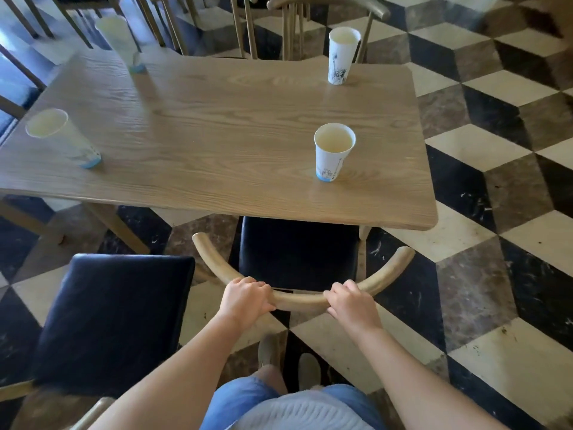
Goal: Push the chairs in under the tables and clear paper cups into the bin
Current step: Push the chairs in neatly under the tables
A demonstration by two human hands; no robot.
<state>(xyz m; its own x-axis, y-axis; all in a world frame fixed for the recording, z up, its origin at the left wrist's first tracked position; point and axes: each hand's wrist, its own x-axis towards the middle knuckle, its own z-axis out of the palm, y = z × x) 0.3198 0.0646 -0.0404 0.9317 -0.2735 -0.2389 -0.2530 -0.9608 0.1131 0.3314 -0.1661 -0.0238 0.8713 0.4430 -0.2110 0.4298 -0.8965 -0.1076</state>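
A wooden chair with a curved backrest (pixel 390 268) and a dark seat (pixel 297 249) stands at the near edge of the wooden table (pixel 235 144), its seat partly under the top. My left hand (pixel 245 297) and my right hand (pixel 350 301) both grip the backrest rail. Several white paper cups stand on the table: one near the front right (pixel 333 155), one at the far right (pixel 341 55), one at the left edge (pixel 62 136), one at the far left (pixel 119 41). A second chair with a dark seat (pixel 114 318) stands pulled out to my left.
More wooden chairs (pixel 310 13) stand behind the table's far side. The floor is a black, white and brown cube pattern (pixel 483 169), open to the right. My feet (pixel 288 358) are just behind the gripped chair. No bin is in view.
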